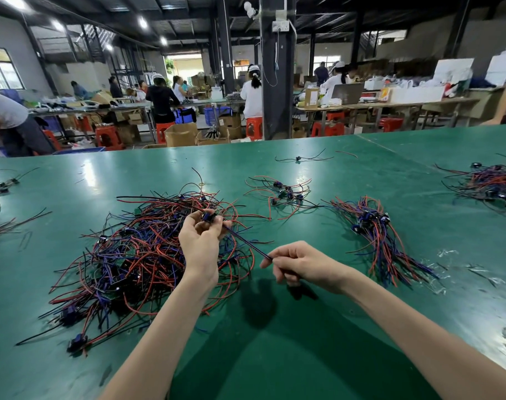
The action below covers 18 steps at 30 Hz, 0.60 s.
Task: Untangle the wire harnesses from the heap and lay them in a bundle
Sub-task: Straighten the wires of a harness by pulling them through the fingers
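**One harness drawn taut between your two hands**

Your left hand (201,241) is raised with its palm turned toward you. Its fingers and thumb are curled around the small dark blue connector (210,217) of a single thin dark-wired harness (246,242). From that connector the wires run in a straight, tight line down and to the right, to your right hand (301,264). There the thumb and forefinger pinch them near their free ends, while the other fingers are loosely curled underneath.

The big tangled heap (142,255) of red, blue and black wire harnesses lies on the green table (275,356) directly under and to the left of your left hand. It also spreads back behind the wrist. The taut harness crosses above the right edge of the heap, but whether it touches any loose strands there cannot be told.

The sorted bundle (381,235) of red and blue harnesses lies to the right of your right hand and a little beyond it, well apart from the fingers. Its connectors are gathered at the far end and its wires fan toward you.

A smaller loose cluster (283,194) of red-and-black harnesses sits on the table beyond the gap between your two hands.
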### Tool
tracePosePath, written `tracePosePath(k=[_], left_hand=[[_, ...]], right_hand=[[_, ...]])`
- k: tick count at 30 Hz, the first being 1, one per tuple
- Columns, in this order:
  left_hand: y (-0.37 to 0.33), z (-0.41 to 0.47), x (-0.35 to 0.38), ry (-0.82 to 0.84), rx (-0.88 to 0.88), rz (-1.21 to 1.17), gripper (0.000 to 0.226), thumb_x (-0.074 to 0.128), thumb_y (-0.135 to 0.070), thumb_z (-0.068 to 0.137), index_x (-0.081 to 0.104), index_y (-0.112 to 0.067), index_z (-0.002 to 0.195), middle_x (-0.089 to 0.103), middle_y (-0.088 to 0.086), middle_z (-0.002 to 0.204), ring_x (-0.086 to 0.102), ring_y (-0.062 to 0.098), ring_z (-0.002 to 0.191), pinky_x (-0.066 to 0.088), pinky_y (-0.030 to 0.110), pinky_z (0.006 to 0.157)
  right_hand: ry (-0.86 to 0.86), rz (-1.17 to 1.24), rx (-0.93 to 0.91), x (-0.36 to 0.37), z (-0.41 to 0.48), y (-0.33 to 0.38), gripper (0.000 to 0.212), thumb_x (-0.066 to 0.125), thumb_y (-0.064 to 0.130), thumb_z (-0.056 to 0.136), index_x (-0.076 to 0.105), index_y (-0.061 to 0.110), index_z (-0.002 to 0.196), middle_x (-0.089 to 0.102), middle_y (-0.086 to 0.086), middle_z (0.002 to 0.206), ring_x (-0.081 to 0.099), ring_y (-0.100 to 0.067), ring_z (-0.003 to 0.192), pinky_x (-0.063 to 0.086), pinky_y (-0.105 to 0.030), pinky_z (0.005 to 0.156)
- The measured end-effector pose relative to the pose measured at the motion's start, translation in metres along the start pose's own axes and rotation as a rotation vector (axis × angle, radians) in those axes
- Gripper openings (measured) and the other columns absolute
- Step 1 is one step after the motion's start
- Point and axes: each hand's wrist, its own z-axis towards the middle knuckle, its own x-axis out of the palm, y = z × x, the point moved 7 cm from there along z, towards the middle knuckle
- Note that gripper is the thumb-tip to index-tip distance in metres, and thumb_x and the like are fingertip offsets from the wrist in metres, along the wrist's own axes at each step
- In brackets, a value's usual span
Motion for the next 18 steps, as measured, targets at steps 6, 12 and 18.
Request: tracePosePath(k=[6,12,18], left_hand=[[0.000,0.000,0.000,0.009,-0.005,-0.003,0.017,0.052,0.006,0.092,0.052,-0.011,0.089,0.055,0.009,0.086,0.063,0.014,0.069,0.055,0.030,0.083],[0.001,0.000,-0.001,0.000,-0.012,-0.025,0.016,0.052,0.006,0.092,0.051,-0.009,0.090,0.055,0.007,0.082,0.062,0.015,0.069,0.054,0.017,0.065],[0.000,-0.005,0.007,0.044,0.013,-0.033,0.016,0.052,0.007,0.092,0.052,-0.008,0.090,0.056,0.004,0.078,0.063,0.009,0.064,0.054,0.018,0.067]], right_hand=[[-0.056,-0.011,-0.011,-0.007,0.001,0.001,0.025,0.036,-0.007,0.096,0.059,-0.006,0.105,0.055,-0.004,0.064,0.035,-0.007,0.043,0.031,-0.021,0.049],[-0.100,0.034,0.010,-0.009,0.003,-0.002,0.031,0.034,-0.012,0.091,0.061,0.000,0.098,0.055,-0.003,0.064,0.035,-0.007,0.041,0.030,-0.018,0.045],[-0.257,0.323,0.063,-0.021,0.007,-0.009,0.031,0.034,-0.012,0.090,0.061,0.001,0.089,0.049,-0.002,0.055,0.030,-0.004,0.034,0.028,-0.015,0.039]])
